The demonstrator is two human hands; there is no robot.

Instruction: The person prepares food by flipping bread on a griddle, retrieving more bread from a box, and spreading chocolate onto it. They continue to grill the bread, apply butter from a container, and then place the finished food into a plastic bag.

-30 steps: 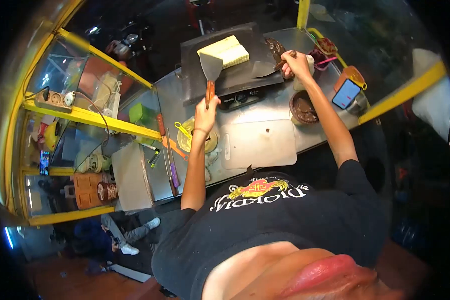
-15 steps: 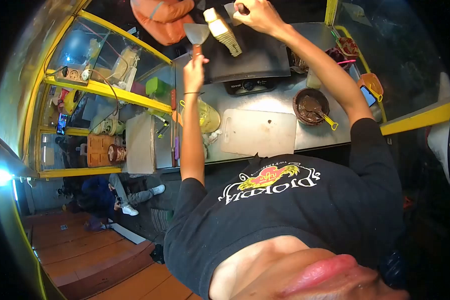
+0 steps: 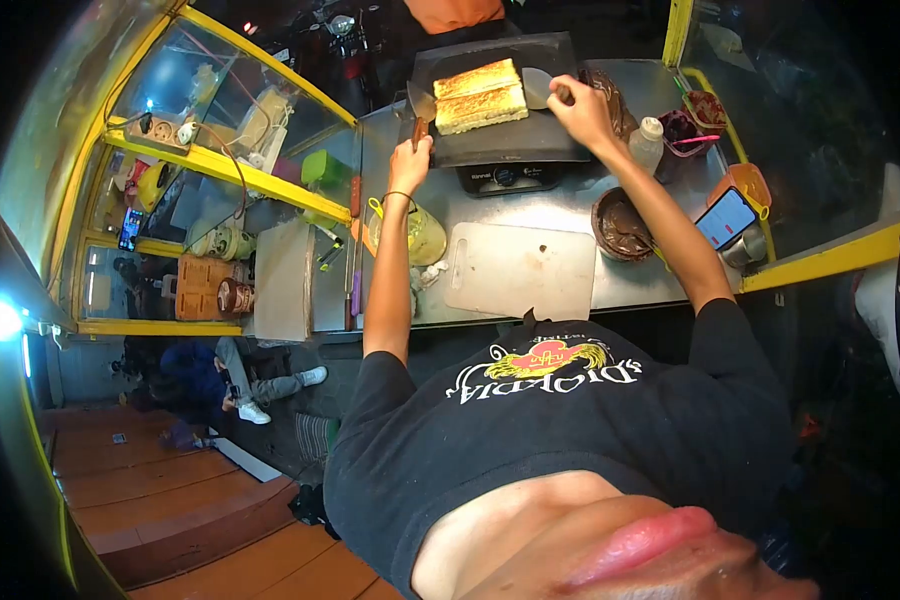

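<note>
Toasted bread (image 3: 480, 95), browned on top and pale along its side, lies flat on the dark griddle (image 3: 560, 143). My left hand (image 3: 410, 165) is closed round the brown handle of a metal spatula (image 3: 421, 100), whose blade is at the bread's left end. On the right, my right hand (image 3: 583, 110) grips the handle of a second spatula (image 3: 537, 88), its blade beside the bread's right end. Both hands are at the griddle's sides. Below the griddle is the stove front with its knob (image 3: 504, 177).
A white cutting board (image 3: 520, 270) lies nearer me, between a tub of yellow-green spread (image 3: 422, 238) and a bowl of chocolate spread (image 3: 622, 222). To the right are a bottle (image 3: 647, 145), a phone (image 3: 726, 218) and tubs. Someone in orange (image 3: 455, 14) stands beyond.
The bread has gone from a tilted, raised position to lying flat on the griddle. My right hand has come lower, and the person in orange has shifted in view.
</note>
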